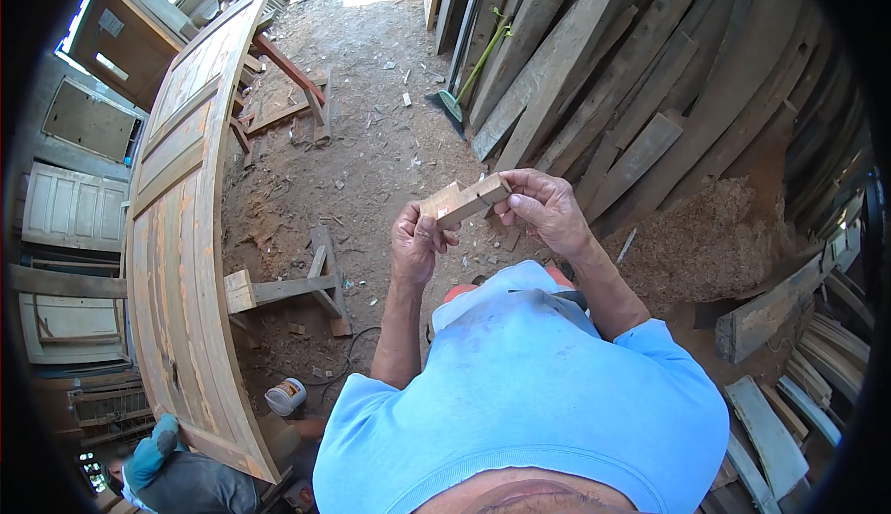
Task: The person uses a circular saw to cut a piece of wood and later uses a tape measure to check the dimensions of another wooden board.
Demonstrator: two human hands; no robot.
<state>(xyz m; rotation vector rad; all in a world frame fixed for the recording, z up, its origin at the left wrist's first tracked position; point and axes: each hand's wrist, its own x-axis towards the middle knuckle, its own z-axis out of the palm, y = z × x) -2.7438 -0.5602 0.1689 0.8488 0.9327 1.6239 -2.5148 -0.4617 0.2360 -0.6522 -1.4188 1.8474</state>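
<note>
I see a light blue short-sleeved shirt (529,384) on me, forearms bare, and possibly something orange at the waist.

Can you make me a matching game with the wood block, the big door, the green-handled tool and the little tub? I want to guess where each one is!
Things:
1. small wood block
2. big panelled door
3. green-handled tool
4. small white tub

Places:
A. leaning against the stacked planks
B. on the dirt below the door's near end
C. held in both hands
D. lying flat on trestles

Pairs: 1-C, 2-D, 3-A, 4-B
</note>
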